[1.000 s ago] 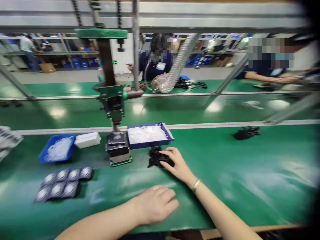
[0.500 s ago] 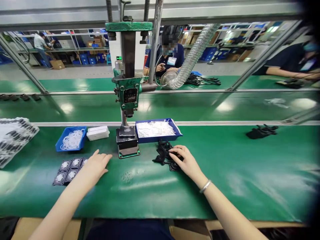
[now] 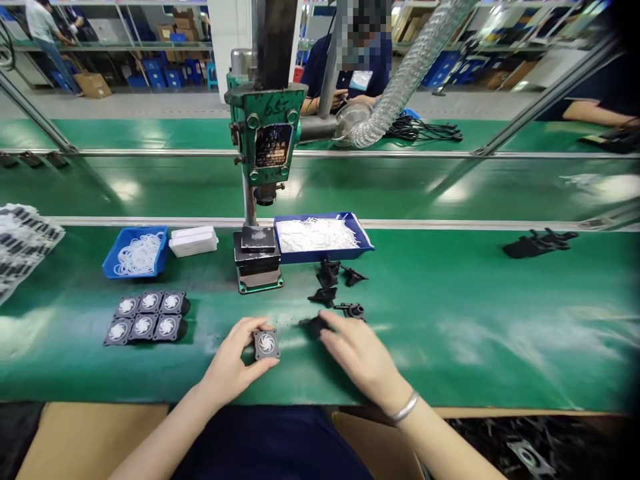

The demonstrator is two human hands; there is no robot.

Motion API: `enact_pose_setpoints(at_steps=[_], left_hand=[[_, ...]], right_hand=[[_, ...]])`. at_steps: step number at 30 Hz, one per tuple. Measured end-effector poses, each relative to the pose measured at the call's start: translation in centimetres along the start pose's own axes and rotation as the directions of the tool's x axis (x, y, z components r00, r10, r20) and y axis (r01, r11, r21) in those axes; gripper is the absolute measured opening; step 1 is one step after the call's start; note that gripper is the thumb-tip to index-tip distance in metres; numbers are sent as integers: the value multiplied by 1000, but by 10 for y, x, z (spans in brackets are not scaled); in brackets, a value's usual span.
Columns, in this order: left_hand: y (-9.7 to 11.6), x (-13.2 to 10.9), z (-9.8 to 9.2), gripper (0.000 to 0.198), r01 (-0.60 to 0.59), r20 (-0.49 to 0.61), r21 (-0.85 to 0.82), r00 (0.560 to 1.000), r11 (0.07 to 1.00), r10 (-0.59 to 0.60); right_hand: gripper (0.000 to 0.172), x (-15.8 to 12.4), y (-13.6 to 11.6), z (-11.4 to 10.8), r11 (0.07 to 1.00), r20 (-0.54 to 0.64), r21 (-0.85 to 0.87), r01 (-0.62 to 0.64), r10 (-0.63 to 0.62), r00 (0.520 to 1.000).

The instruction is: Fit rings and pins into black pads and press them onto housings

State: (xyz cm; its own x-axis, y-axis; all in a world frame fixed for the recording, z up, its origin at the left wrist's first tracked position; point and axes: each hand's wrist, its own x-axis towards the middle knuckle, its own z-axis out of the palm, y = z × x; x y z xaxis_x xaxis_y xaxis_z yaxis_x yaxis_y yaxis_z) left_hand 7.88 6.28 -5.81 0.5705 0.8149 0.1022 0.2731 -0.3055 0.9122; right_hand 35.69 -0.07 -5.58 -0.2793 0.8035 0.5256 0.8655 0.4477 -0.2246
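My left hand [image 3: 231,363] grips a small square black part with a white swirl [image 3: 267,344], thumb and fingers on its edges, in front of the press. To its right, my right hand [image 3: 363,357] is closed on a dark plastic piece [image 3: 314,326], smeared by motion and partly hidden by the fingers. Just beyond that hand lie loose black plastic parts: a winged one [image 3: 324,296], a small pointed one [image 3: 354,275] and one with a round ring [image 3: 354,311]. At left, several square swirl parts [image 3: 144,325] sit side by side in two rows.
A green bench press [image 3: 270,137] stands at centre above its black base block [image 3: 257,260]. Behind are a blue bin of white rings [image 3: 107,263], a white block [image 3: 194,241] and a blue tray of white strips [image 3: 367,248]. A black part [image 3: 537,245] lies far right. A co-worker [image 3: 320,67] sits opposite.
My left hand has moved right from near the swirl parts and now holds one. My right hand has drawn closer with a dark piece from the loose parts. The view has tilted down.
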Motion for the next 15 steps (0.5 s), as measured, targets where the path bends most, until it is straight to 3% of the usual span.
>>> enact_pose_setpoints(at_steps=[2, 4, 7, 10, 15], left_hand=[[-1, -5, 4, 52, 44, -15, -102, 999, 994, -46], [-2, -8, 9, 55, 68, -2, -155, 998, 986, -69], [-4, -12, 14, 60, 77, 24, -192, 997, 978, -73], [-5, -14, 16, 62, 76, 34, -199, 997, 977, -71], [-4, -13, 15, 60, 62, 30, -180, 998, 982, -57]], right_hand=[[14, -1, -18, 11, 994, 123, 36, 99, -103, 987], [12, 0, -28, 19, 992, 137, 95, 84, -96, 986], [17, 4, -31, 25, 960, 97, 260, -100, 77, 992], [16, 8, -26, 25, 873, 145, 410, -265, 224, 964], [13, 13, -6, 21, 766, 328, 523, -374, 225, 918]])
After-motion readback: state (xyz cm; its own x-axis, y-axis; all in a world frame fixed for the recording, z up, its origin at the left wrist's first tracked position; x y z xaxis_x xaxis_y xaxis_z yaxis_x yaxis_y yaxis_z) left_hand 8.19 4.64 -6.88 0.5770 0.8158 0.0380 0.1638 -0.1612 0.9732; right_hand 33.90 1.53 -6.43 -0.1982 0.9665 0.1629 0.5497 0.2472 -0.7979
